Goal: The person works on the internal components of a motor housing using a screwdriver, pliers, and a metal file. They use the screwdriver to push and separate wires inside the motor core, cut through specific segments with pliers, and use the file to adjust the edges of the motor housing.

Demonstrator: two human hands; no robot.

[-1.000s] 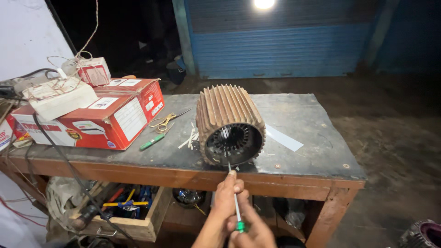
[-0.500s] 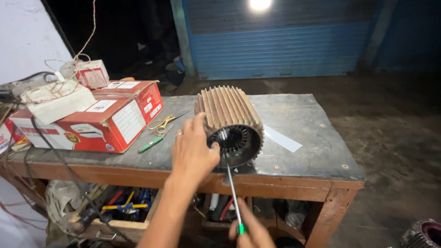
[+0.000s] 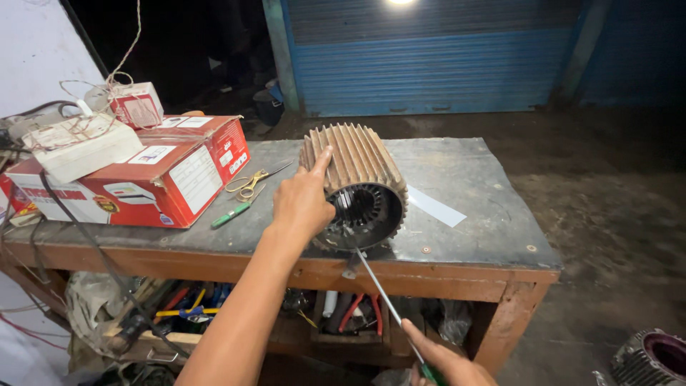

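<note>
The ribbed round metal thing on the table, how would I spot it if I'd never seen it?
Find the long workbench before the blue shutter. Near its front edge lies the finned motor housing, on its side, with the left hand on it. Unlike the red boxes nearby, it is round, ribbed and hollow.

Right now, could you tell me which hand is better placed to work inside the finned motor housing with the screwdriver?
Right, probably. The right hand already grips the screwdriver, whose tip sits at the open end of the housing. The left hand rests on the housing's side, steadying it.
</note>
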